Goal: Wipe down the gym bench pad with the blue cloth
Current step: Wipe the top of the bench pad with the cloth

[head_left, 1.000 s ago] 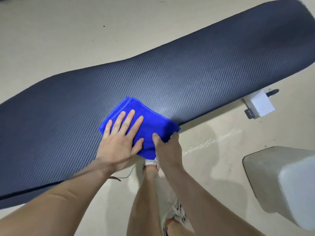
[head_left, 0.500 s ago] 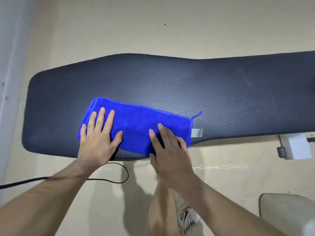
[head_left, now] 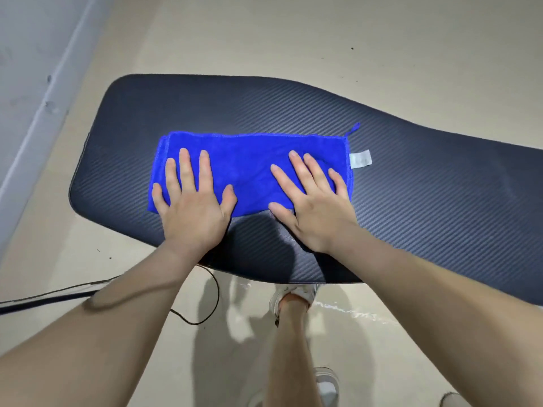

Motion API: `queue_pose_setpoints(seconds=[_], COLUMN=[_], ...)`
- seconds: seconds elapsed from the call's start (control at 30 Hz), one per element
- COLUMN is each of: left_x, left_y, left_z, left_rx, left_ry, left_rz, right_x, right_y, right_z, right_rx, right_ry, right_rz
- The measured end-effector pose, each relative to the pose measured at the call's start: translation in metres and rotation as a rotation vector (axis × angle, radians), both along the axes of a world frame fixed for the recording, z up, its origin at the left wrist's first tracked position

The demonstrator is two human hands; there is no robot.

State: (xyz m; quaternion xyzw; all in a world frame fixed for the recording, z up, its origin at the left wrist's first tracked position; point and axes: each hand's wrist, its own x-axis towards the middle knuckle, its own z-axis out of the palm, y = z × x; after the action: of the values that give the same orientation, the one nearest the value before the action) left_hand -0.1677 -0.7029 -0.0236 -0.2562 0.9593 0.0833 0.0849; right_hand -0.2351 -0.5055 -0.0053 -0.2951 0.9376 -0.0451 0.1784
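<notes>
Beige floor [head_left: 293, 39] and a pale wall [head_left: 29, 54] frame the scene. On the pad, the left hand [head_left: 192, 207] and right hand [head_left: 313, 207] lie flat and apart, fingers spread, palms pressing the blue cloth [head_left: 249, 160] rather than gripping it. The cloth is folded into a long rectangle near the rounded end of the bench pad [head_left: 426, 186], with a hanging loop and a white label [head_left: 360, 158] at its right edge. It looks like soft microfibre; the pad is dark, with a fine diagonal ribbed weave and curved sides. To wipe well, I would keep even pressure through both palms and sweep lengthwise in overlapping passes, so the folds do not bunch.
</notes>
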Motion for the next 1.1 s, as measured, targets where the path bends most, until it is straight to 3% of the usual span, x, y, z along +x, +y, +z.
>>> queue_pose_setpoints(seconds=[0.13,0.33,0.43,0.57,0.7,1.1], left_x=[-0.004,0.054,0.056,0.041,0.024,-0.13], left_y=[0.01,0.038,0.035,0.029,0.018,-0.01], left_z=[0.004,0.017,0.028,0.021,0.005,-0.015], left_rx=[0.056,-0.033,-0.049,-0.01,-0.001,-0.084], left_ry=[-0.009,-0.047,0.019,0.108,0.054,0.252], left_rz=[0.05,-0.055,-0.09,-0.402,-0.478,-0.374], right_x=[-0.007,0.054,0.059,0.033,-0.003,-0.127], right_y=[0.008,0.048,0.057,0.044,0.037,-0.021], right_z=[0.001,0.017,0.028,0.018,-0.007,-0.01], right_rx=[0.016,0.055,0.035,-0.034,-0.009,-0.031], right_ry=[-0.006,0.03,0.065,0.081,0.091,0.132], right_rz=[0.045,0.067,0.08,0.293,0.502,0.17])
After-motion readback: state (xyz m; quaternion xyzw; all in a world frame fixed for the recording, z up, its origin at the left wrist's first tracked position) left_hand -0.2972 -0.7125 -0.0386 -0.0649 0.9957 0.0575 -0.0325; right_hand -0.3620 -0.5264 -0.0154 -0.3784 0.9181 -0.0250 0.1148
